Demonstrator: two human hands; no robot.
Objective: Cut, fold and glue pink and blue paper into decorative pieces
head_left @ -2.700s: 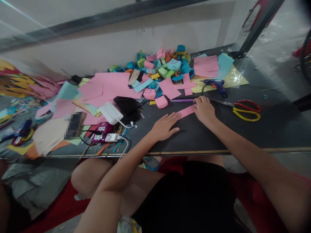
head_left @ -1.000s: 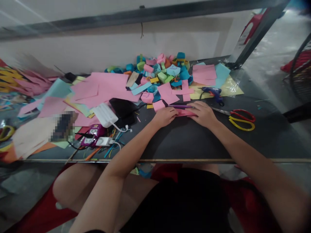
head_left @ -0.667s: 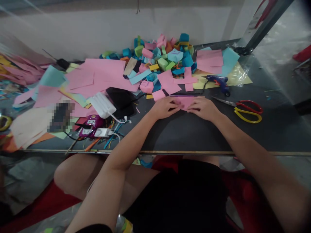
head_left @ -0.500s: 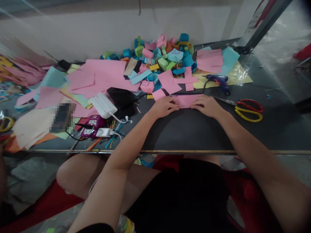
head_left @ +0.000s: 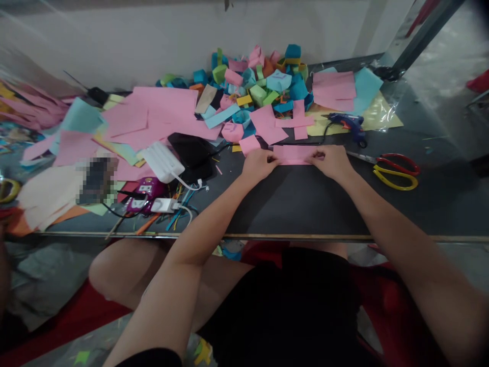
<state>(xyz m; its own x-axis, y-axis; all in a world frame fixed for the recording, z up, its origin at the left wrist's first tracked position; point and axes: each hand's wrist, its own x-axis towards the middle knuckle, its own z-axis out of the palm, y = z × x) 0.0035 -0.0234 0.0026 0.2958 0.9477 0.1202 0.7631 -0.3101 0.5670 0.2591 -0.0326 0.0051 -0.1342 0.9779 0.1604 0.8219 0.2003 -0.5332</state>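
Note:
A pink paper strip (head_left: 293,154) lies crosswise between my hands on the dark tabletop. Its left end is pinched by my left hand (head_left: 260,163), and its right end is between the thumb and fingers of my right hand (head_left: 331,159). A small pink paper square (head_left: 249,145) sits just beyond my left hand. Behind the strip are a larger pink sheet (head_left: 267,124) and a pink cross-shaped cutout (head_left: 299,121). To the right of my right hand lie scissors (head_left: 397,171) with red and yellow handles, and a blue glue gun (head_left: 349,125) is behind them.
Folded colored paper pieces (head_left: 260,84) are heaped against the wall. Pink sheets (head_left: 164,109), a white power bank (head_left: 162,162), a purple power socket (head_left: 147,192) and paper scraps spread over the left side. The table's front edge (head_left: 298,236) runs below my forearms.
My fingers have shifted on the pink strip; the right hand's thumb and fingers now pinch its end more visibly. The view has tilted slightly.

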